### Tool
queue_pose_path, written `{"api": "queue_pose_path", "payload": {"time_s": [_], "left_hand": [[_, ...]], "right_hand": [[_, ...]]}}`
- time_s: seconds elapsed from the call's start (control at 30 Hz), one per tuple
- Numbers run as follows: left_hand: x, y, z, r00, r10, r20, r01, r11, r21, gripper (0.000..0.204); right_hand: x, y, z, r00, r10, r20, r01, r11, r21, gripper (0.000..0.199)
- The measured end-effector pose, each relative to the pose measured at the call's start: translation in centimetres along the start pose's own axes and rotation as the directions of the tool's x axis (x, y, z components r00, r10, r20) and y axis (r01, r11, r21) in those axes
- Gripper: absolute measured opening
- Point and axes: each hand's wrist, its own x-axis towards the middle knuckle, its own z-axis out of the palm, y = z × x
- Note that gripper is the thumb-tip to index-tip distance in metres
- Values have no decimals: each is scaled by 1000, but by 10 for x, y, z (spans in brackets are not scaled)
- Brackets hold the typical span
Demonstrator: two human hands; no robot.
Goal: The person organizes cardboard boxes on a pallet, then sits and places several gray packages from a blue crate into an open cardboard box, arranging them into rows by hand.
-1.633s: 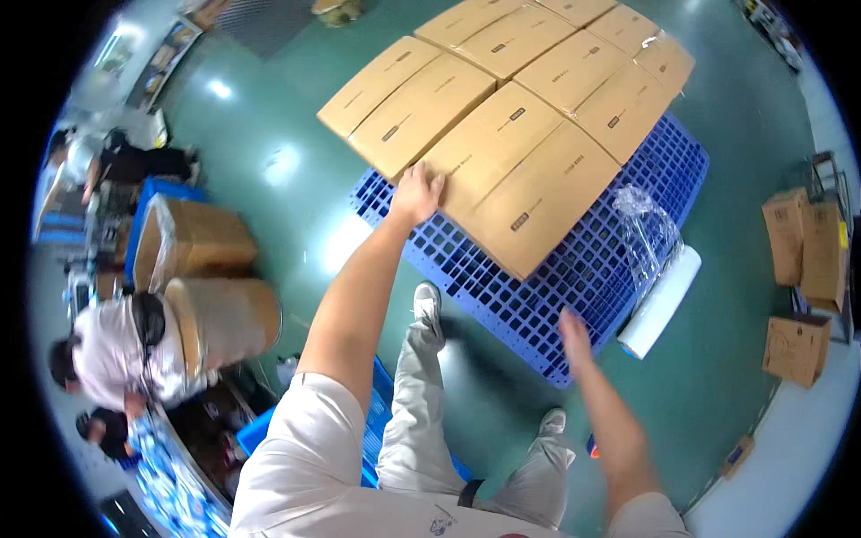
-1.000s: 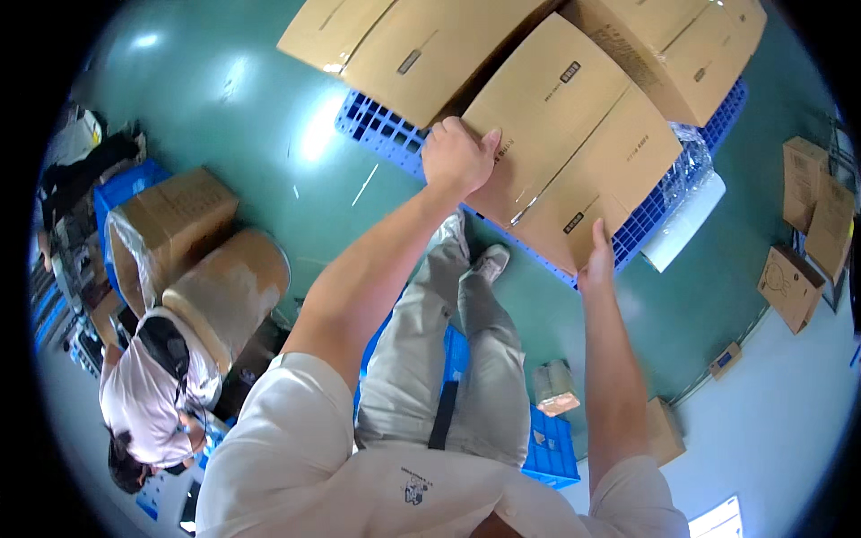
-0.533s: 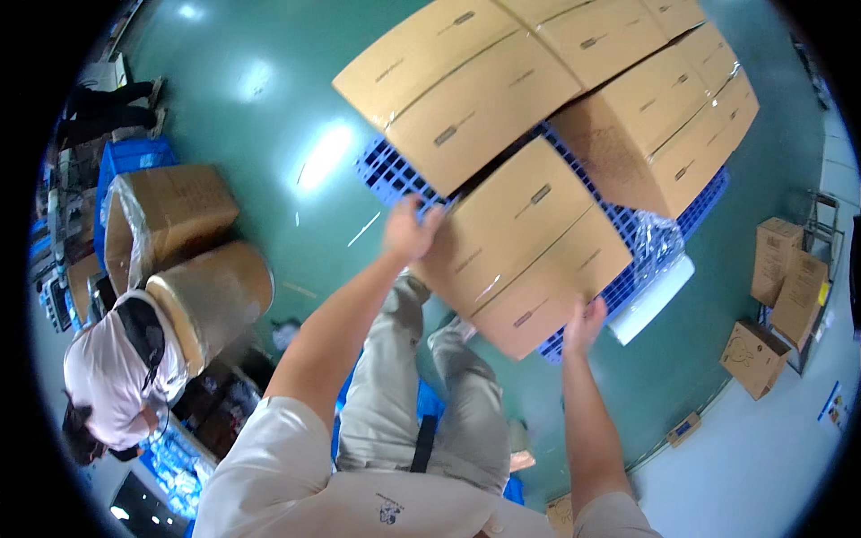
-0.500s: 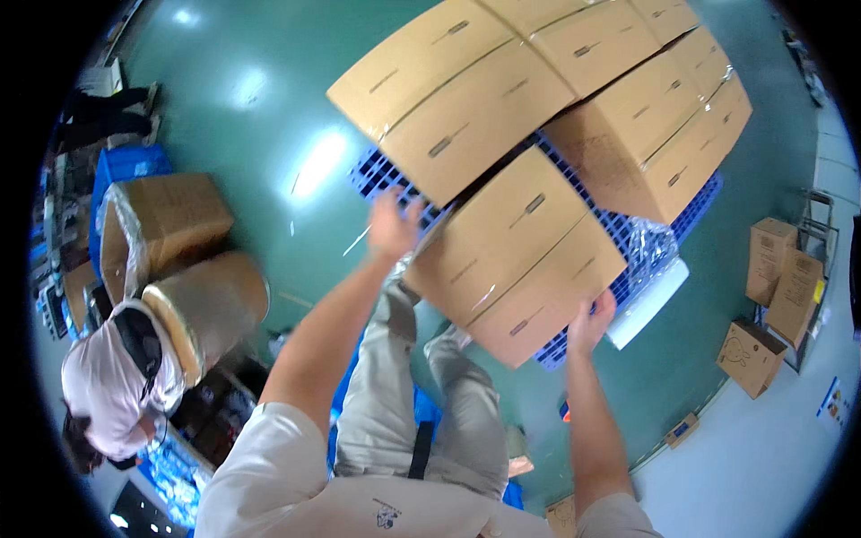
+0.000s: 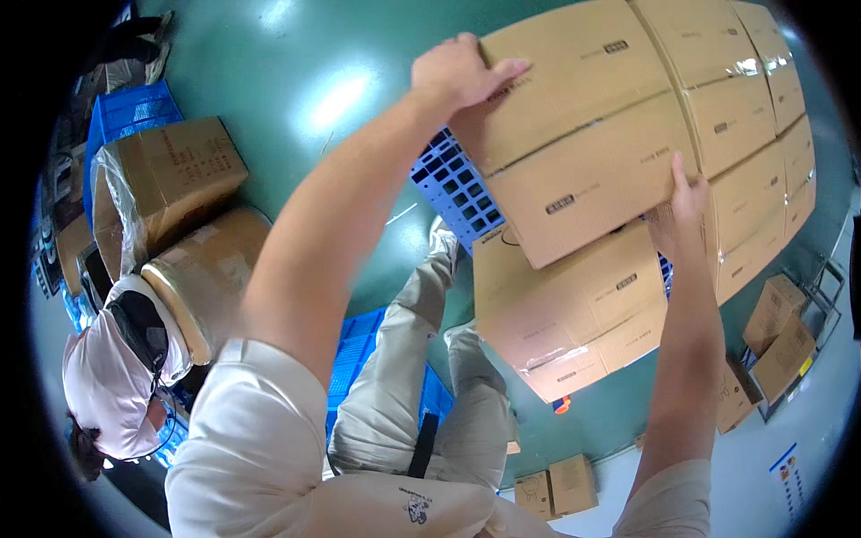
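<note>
My left hand (image 5: 465, 73) grips the far left edge of a brown cardboard box (image 5: 583, 148), thumb on the top and fingers over the side. Against the near right corner of that same box is my right hand (image 5: 683, 204), one finger stretched up along the edge and the others partly hidden. A seam runs across the box's top. Just nearer to me sits a second cardboard box (image 5: 574, 300), partly covered by the first one's near corner. Blue pallet slats (image 5: 457, 179) show beside and beneath the boxes.
Several more taped boxes (image 5: 731, 125) stand on the right. A blue crate (image 5: 359, 350) lies by my legs. At left, a person in a light top (image 5: 117, 377) bends beside a large open carton (image 5: 179, 179). More cartons (image 5: 773, 314) lean by a metal rack at far right.
Both hands have left the near box and moved farther away, onto the box behind it. The view has shifted, and that box now overlaps the near one in the picture.
</note>
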Motion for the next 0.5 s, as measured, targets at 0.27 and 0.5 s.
{"api": "queue_pose_path", "payload": {"time_s": [0.27,0.5], "left_hand": [[-9,-33,-5,999,47,7,-47,999,8,93],[-65,-95,-2,998,-52,23,50,995,86,92]], "right_hand": [[4,21,-9,983,-40,179,51,997,-57,70],[-84,7,5,940,-1,340,107,950,-294,65]]}}
